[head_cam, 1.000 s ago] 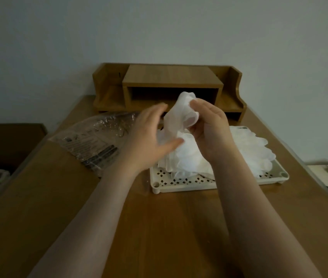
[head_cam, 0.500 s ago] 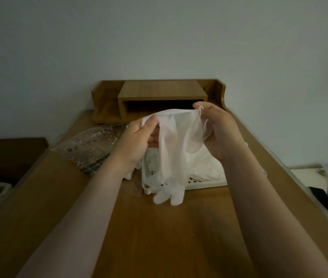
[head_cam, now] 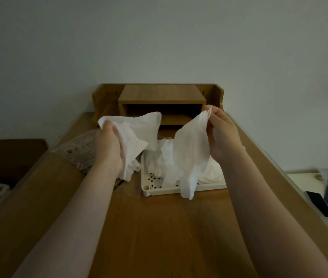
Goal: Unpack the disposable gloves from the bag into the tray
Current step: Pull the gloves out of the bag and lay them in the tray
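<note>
On the wooden surface (head_cam: 159, 227) my left hand (head_cam: 110, 147) and right hand (head_cam: 224, 135) each grip one glove, just pulled apart above the tray (head_cam: 149, 189); the bag (head_cam: 78, 153) looks emptied, though it's dim

Bare forearms (no sleeves), ringless hands
</note>
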Action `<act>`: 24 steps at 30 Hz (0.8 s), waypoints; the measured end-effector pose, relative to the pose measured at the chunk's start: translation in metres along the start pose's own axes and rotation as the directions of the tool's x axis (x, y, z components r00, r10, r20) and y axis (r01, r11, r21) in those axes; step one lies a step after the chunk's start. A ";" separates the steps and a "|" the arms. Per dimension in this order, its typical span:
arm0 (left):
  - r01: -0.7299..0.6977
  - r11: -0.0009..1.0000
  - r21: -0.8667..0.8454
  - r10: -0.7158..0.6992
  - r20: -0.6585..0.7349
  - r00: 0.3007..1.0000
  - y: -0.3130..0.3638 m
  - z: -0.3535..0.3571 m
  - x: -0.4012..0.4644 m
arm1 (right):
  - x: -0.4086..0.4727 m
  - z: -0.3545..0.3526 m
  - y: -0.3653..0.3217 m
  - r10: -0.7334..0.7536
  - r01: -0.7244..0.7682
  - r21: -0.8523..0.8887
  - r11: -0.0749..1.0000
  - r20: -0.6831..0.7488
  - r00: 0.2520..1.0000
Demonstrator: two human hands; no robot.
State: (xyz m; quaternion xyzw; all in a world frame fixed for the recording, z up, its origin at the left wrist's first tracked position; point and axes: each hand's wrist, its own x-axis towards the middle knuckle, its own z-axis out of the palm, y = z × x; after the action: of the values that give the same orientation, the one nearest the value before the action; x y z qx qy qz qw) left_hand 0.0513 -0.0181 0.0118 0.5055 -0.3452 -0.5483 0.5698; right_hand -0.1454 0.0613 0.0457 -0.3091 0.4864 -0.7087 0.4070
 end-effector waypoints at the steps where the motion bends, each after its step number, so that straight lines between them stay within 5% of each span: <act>1: -0.022 0.997 0.073 0.029 -0.088 0.996 -0.003 -0.004 0.005 | -0.001 0.002 0.002 0.013 -0.013 0.000 1.000 0.001 1.000; 3: -0.081 0.975 0.207 0.127 -0.222 0.967 -0.007 -0.011 0.010 | -0.003 0.006 0.006 0.046 -0.045 -0.016 0.999 0.033 0.998; 6: -0.092 0.941 0.327 0.166 -0.204 0.965 -0.016 -0.021 0.020 | -0.005 0.014 0.014 0.064 -0.054 -0.126 0.990 0.073 0.995; 10: -0.183 0.659 0.730 0.355 -0.086 0.931 -0.018 -0.013 0.000 | -0.008 0.022 0.015 -0.129 0.170 -0.393 0.904 0.129 0.983; 13: -0.515 0.675 0.529 0.408 0.313 0.857 -0.002 0.012 -0.033 | -0.012 0.027 0.008 -0.281 0.435 -0.545 0.717 0.345 0.896; 15: -0.554 0.745 0.371 0.285 0.574 0.768 0.008 0.025 -0.053 | -0.012 0.029 0.002 -0.306 0.555 -0.625 0.549 0.467 0.829; 17: -0.553 0.774 0.308 0.235 0.671 0.703 0.016 0.033 -0.063 | -0.012 0.027 -0.007 -0.310 0.584 -0.675 0.452 0.495 0.812; 20: -0.531 0.799 0.283 0.179 0.731 0.659 0.022 0.037 -0.064 | -0.015 0.020 -0.025 -0.291 0.542 -0.701 0.464 0.458 0.840; 24: -0.517 0.792 0.325 0.097 0.769 0.631 0.020 0.046 -0.069 | -0.010 0.008 -0.032 -0.140 0.327 -0.648 0.688 0.324 0.936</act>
State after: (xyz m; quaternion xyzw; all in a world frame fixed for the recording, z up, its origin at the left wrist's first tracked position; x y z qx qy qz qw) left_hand 0.0021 0.0376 0.0540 0.3136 -0.7578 -0.4758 0.3179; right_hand -0.1430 0.0727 0.0781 -0.5845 0.6167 -0.4770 0.2248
